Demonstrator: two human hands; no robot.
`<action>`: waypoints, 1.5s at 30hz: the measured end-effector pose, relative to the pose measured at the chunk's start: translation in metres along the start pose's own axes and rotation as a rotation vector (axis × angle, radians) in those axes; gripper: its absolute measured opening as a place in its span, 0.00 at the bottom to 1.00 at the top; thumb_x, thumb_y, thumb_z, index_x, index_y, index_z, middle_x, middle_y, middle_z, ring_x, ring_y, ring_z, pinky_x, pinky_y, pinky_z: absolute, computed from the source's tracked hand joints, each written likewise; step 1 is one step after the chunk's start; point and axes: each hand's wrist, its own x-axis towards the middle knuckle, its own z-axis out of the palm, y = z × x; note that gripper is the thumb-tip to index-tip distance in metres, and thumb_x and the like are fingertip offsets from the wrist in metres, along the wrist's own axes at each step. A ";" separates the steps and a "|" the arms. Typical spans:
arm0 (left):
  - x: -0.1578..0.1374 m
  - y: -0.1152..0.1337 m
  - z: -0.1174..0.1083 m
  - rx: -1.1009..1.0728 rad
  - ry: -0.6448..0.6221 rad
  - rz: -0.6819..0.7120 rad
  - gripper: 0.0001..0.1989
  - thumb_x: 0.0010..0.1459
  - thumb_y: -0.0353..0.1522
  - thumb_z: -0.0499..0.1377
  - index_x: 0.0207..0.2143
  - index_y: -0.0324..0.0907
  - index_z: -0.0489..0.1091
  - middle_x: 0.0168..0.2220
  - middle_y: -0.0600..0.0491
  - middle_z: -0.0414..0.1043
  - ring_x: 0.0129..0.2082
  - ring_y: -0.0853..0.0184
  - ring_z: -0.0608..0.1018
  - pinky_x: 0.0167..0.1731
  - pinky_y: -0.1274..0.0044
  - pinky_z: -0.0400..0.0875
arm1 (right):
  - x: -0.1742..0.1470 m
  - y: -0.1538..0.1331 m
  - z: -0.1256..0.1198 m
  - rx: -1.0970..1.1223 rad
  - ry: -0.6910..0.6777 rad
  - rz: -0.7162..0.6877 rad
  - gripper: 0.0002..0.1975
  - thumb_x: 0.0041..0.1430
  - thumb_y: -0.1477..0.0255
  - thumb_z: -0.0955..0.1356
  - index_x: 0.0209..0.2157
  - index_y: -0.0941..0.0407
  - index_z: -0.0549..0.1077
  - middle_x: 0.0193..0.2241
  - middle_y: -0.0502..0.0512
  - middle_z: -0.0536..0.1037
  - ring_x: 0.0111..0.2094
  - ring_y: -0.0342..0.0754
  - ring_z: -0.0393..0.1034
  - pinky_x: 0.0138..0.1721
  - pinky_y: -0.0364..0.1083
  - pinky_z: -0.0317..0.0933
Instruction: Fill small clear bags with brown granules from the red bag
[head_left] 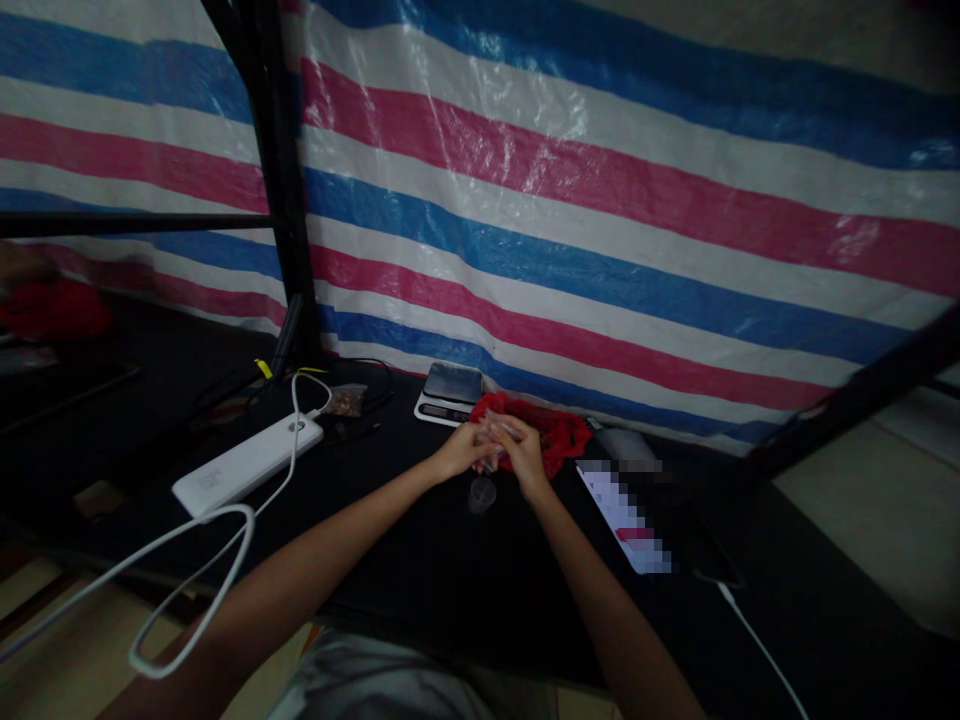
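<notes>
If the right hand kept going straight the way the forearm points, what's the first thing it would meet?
Probably the small clear packet that the right hand and left hand hold together; beyond it lies the scale, though depth is unclear.

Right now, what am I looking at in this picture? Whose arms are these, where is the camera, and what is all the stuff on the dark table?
There is no machine here. The camera sits on a person's head and looks down, so the two bare arms are that person's own. The left hand and right hand meet over a black table, together pinching something small and clear; what it is cannot be told. Just below them stands a small clear cup. Behind the hands lies a red bag, and behind that a small digital scale. To the left is a white power bank with a white cable. A striped tarp hangs behind.
</notes>
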 end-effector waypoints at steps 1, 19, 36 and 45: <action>0.000 -0.001 0.000 0.002 0.003 -0.005 0.20 0.48 0.43 0.57 0.24 0.31 0.67 0.17 0.53 0.68 0.13 0.78 0.66 0.14 0.85 0.61 | 0.000 0.000 0.000 0.000 0.000 0.000 0.10 0.42 0.68 0.69 0.30 0.56 0.75 0.29 0.53 0.78 0.31 0.49 0.71 0.34 0.46 0.64; -0.002 0.002 0.000 0.016 0.042 0.003 0.20 0.47 0.44 0.58 0.21 0.33 0.65 0.16 0.54 0.65 0.13 0.78 0.65 0.13 0.85 0.58 | -0.001 -0.002 0.000 0.009 -0.038 0.007 0.11 0.45 0.67 0.68 0.33 0.56 0.75 0.33 0.53 0.78 0.35 0.50 0.71 0.38 0.47 0.63; -0.002 0.018 0.001 -0.309 -0.034 -0.101 0.26 0.49 0.49 0.54 0.30 0.31 0.70 0.23 0.47 0.73 0.21 0.69 0.74 0.27 0.79 0.66 | 0.006 0.005 -0.014 0.015 -0.094 -0.001 0.17 0.53 0.59 0.62 0.34 0.54 0.75 0.36 0.53 0.77 0.40 0.51 0.70 0.46 0.50 0.59; -0.003 0.011 0.002 -0.172 -0.095 -0.060 0.24 0.51 0.46 0.54 0.31 0.31 0.71 0.25 0.47 0.73 0.23 0.71 0.74 0.25 0.81 0.65 | 0.002 -0.013 -0.012 0.041 -0.085 0.024 0.14 0.44 0.66 0.69 0.35 0.56 0.74 0.31 0.55 0.78 0.35 0.51 0.72 0.39 0.49 0.63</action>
